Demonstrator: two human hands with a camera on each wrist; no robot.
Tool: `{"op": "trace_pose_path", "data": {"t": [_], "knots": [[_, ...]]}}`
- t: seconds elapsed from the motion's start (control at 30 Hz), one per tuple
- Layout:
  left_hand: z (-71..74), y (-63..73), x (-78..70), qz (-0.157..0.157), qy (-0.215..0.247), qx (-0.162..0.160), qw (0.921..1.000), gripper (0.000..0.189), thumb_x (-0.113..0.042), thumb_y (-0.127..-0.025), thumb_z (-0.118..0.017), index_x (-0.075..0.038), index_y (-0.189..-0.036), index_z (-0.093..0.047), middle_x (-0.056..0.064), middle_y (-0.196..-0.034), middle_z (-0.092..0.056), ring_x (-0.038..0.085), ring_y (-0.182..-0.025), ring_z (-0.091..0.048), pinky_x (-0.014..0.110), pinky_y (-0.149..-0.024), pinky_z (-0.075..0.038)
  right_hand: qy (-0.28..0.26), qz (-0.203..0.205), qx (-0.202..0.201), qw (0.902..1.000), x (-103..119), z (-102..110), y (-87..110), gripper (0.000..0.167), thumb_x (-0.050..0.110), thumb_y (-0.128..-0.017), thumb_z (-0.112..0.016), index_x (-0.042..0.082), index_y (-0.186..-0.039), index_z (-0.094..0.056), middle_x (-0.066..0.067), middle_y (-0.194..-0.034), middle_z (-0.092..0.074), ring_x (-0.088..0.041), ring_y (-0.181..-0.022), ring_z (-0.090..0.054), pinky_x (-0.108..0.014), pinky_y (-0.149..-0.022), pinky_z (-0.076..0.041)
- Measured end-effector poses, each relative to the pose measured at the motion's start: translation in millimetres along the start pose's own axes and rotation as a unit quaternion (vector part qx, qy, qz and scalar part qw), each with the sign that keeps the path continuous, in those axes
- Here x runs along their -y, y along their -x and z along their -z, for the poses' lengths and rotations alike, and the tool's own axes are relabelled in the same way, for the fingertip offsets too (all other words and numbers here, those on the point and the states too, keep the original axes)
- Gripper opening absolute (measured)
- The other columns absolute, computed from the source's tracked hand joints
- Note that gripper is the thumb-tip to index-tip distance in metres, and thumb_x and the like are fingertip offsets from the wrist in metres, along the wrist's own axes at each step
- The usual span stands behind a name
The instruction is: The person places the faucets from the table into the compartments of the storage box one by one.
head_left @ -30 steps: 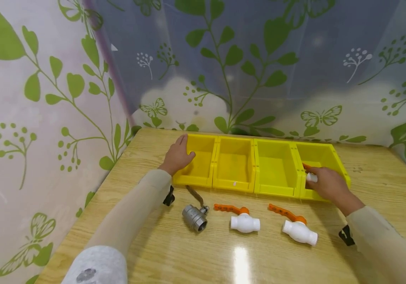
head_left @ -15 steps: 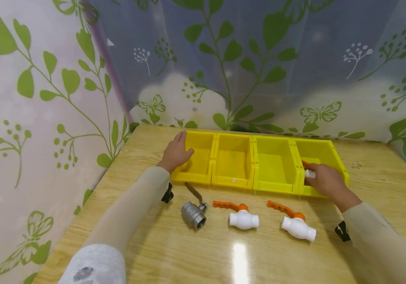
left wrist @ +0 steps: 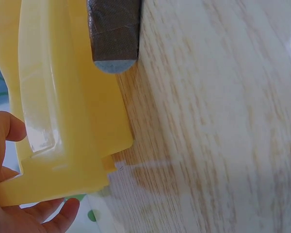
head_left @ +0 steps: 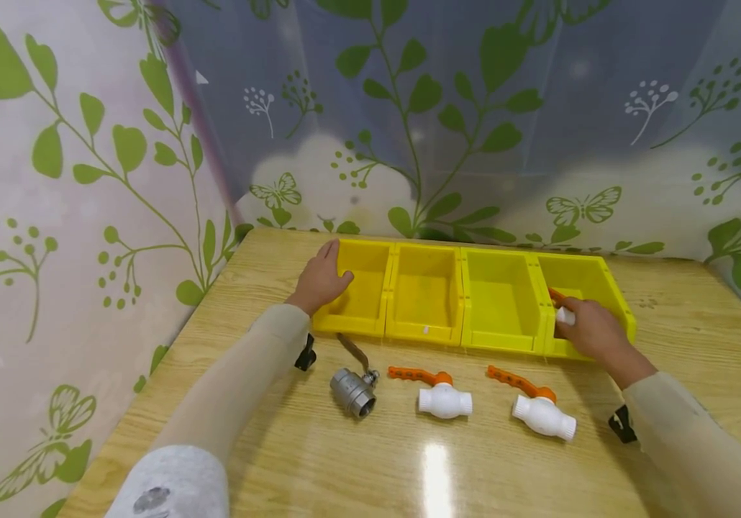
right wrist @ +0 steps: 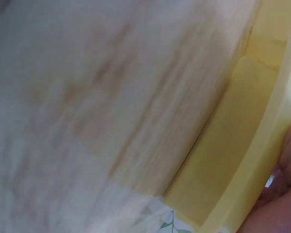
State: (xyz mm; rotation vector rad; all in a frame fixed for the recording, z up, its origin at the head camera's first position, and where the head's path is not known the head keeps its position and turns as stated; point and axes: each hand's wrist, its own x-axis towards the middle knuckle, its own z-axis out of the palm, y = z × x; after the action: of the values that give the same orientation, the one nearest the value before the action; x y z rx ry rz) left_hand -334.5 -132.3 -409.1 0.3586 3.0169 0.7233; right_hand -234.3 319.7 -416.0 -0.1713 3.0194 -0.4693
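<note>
Several yellow storage bins (head_left: 427,334) stand joined in a row on the wooden table. My left hand (head_left: 321,279) grips the outer side wall of the leftmost bin; in the left wrist view its thumb lies on one side of the yellow edge (left wrist: 43,191) and its fingers on the other. My right hand (head_left: 597,331) reaches into the rightmost bin and holds a white plastic ball valve (head_left: 565,316) with an orange handle, mostly hidden by the fingers. In the right wrist view, the bin's front wall (right wrist: 223,141) covers much of the right hand (right wrist: 281,199).
In front of the bins lie a metal ball valve (head_left: 353,393) with a brown lever and two white ball valves, one in the middle (head_left: 445,401) and one at right (head_left: 544,417), both with orange handles. A patterned curtain (head_left: 474,144) hangs behind the table.
The head view has shifted slightly, so the table and bins appear a little higher. Both hands keep their places at the bins, the right with the ball valve.
</note>
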Motion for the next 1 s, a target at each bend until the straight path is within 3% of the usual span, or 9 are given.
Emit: {"op": "trace_pose_path", "data": {"t": [0.3,1.0], "knots": [[-0.2,-2.0,0.6,-0.003,-0.005,-0.005,1.0,0.074,-0.028,-0.098,-0.051,-0.002,-0.156,-0.012,0.015,-0.16,-0.016,0.04,-0.138,-0.033,0.048,-0.112,-0.028,0.013,0.016,-0.01,0.9997,0.3,-0.6,0.7,0.052,0.024,-0.099,-0.053,-0.01,-0.137,-0.046,-0.037,-0.114,-0.057,-0.049,-0.098,-0.056,-0.056,-0.076,-0.046],[-0.6,-0.5,1.1,-0.002,0.0,-0.001,1.0,0.075,-0.027,-0.098,-0.052,-0.002,-0.156,-0.011,0.016,-0.16,-0.015,0.042,-0.137,-0.033,0.051,-0.11,-0.031,0.02,0.029,0.005,0.9994,0.0,0.6,0.3,0.054,0.026,-0.1,-0.051,-0.005,-0.143,-0.042,-0.037,-0.116,-0.058,-0.05,-0.099,-0.058,-0.053,-0.074,-0.049]]}}
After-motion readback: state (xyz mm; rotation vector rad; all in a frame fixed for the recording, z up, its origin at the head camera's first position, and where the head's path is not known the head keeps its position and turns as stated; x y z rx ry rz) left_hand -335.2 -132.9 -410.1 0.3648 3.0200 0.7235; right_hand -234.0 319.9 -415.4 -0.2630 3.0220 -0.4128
